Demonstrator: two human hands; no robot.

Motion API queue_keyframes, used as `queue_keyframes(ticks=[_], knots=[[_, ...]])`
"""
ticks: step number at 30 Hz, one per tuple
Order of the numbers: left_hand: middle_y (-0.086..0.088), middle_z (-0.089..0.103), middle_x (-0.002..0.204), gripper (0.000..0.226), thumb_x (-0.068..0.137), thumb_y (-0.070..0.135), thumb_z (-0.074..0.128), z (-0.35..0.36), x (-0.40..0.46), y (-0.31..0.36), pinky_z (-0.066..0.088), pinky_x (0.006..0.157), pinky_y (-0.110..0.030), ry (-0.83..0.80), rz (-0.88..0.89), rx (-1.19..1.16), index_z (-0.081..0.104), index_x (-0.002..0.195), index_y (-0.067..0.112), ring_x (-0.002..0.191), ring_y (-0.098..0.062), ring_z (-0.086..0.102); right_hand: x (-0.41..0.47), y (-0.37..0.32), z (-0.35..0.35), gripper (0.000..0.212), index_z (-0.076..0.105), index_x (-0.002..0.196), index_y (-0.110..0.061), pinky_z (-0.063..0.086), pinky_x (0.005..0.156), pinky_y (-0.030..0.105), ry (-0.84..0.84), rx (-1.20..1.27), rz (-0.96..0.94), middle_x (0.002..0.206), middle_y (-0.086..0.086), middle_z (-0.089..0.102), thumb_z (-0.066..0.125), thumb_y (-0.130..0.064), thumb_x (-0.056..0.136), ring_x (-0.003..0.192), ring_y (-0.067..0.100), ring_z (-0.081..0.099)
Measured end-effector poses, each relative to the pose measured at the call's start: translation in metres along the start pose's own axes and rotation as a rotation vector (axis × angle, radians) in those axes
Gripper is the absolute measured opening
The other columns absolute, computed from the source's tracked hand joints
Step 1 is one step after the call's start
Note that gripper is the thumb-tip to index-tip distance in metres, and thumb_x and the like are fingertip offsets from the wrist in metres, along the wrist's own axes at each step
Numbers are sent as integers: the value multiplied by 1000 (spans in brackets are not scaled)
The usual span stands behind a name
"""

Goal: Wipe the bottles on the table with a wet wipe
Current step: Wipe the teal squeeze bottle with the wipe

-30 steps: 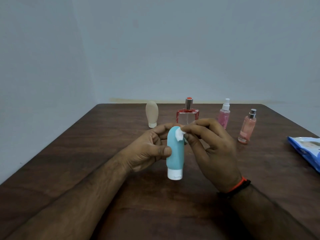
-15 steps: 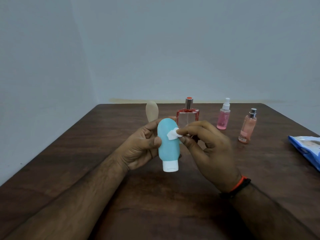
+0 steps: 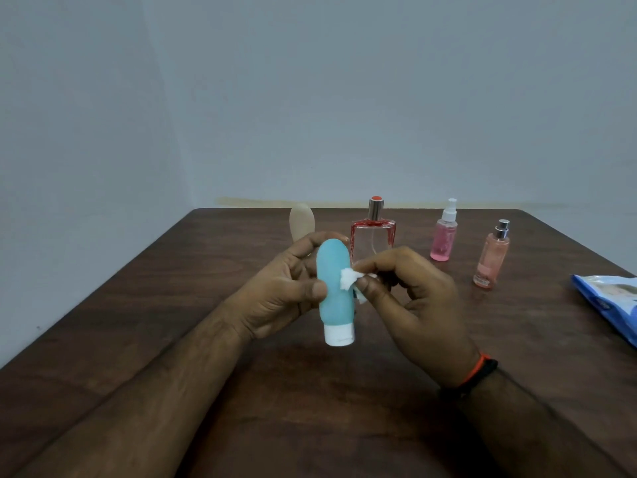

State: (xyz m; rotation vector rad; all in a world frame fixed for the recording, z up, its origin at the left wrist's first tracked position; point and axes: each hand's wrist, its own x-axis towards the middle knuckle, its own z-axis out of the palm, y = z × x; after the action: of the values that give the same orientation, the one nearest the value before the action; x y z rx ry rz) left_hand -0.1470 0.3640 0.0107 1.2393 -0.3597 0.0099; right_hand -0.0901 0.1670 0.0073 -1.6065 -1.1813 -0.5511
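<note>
Left hand (image 3: pixel 275 291) grips the teal bottle (image 3: pixel 335 284) around its middle, thumb pressed across the front and fingers curled round the back, with one fingertip peeking over the rounded top. That bottle is held up off the table (image 3: pixel 172 305), cap end down, its white cap (image 3: pixel 340 334) hanging clear below the thumb. Right hand (image 3: pixel 413 305) comes in from the other side, thumb and forefinger pinching a small crumpled wet wipe (image 3: pixel 350 279) and pressing it against the bottle's right flank, about halfway up (a second scrap of white shows just under the thumb, though whether it is the same wipe folded over I cannot tell). So the bottle sits between the two hands, touching both, the wipe sandwiched at the right edge.

Behind them, standing on the far part of the table: a beige bottle (image 3: pixel 300 224) partly hidden by the left fingers, a clear square perfume bottle (image 3: pixel 374 236) with red edges, a pink spray bottle (image 3: pixel 444 236), and a peach spray bottle (image 3: pixel 491 257) further right. A blue wipe packet (image 3: pixel 610 301) lies at the right edge. An orange-and-black band (image 3: pixel 479 369) circles the right wrist.
</note>
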Motion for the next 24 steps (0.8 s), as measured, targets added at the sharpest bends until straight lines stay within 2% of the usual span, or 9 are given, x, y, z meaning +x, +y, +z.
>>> queue_keyframes(ticks=[3,8,11,13,15,18,21,24], knots=[[-17,67,117,78,66,16,90,7,3,-4,51,96,-52,6,-22,138,51,133,14,103,-33,67,0,1,-1,13,68,101,-13,47,70,18,78,-23,-6,93,-4,63,66,-9,88,83,8,58],[-35,59,120,70,64,19,91,11,6,-10,49,96,-63,134,50,340,59,126,20,105,-41,62,1,1,1,18,69,107,-11,49,73,20,141,-20,-47,97,3,61,64,-7,90,89,12,60],[-29,63,117,66,65,14,88,11,7,-12,52,91,-63,164,85,422,61,124,23,107,-48,62,1,1,2,19,72,107,-6,49,74,21,125,-84,-83,96,5,59,65,-6,89,88,12,59],[-24,67,113,68,65,11,88,11,7,-13,55,88,-58,186,92,456,60,126,20,107,-47,62,0,0,3,19,72,106,-4,47,75,16,93,-131,-112,96,2,56,65,-6,88,87,10,56],[-13,71,103,70,64,5,88,11,7,-14,58,85,-47,224,104,477,60,127,18,98,-33,68,0,-1,4,19,73,105,-4,42,76,10,61,-159,-128,95,-1,52,65,-7,88,86,6,52],[3,74,90,71,62,3,88,10,7,-15,57,80,-33,249,118,485,60,125,20,87,-14,70,-1,0,5,18,74,104,-6,40,75,7,26,-172,-115,94,-4,50,67,-7,87,84,4,50],[2,74,97,72,64,9,89,7,7,-15,57,82,-36,254,107,460,59,129,23,93,-17,71,-1,1,5,17,74,104,-7,43,72,9,36,-177,-94,93,-3,52,67,-8,88,82,8,53],[-8,71,112,56,80,26,79,4,8,-14,60,77,-42,252,85,373,60,133,24,103,-26,70,1,5,3,16,74,103,-7,49,70,17,100,-167,-50,93,2,56,68,-8,88,82,14,57]])
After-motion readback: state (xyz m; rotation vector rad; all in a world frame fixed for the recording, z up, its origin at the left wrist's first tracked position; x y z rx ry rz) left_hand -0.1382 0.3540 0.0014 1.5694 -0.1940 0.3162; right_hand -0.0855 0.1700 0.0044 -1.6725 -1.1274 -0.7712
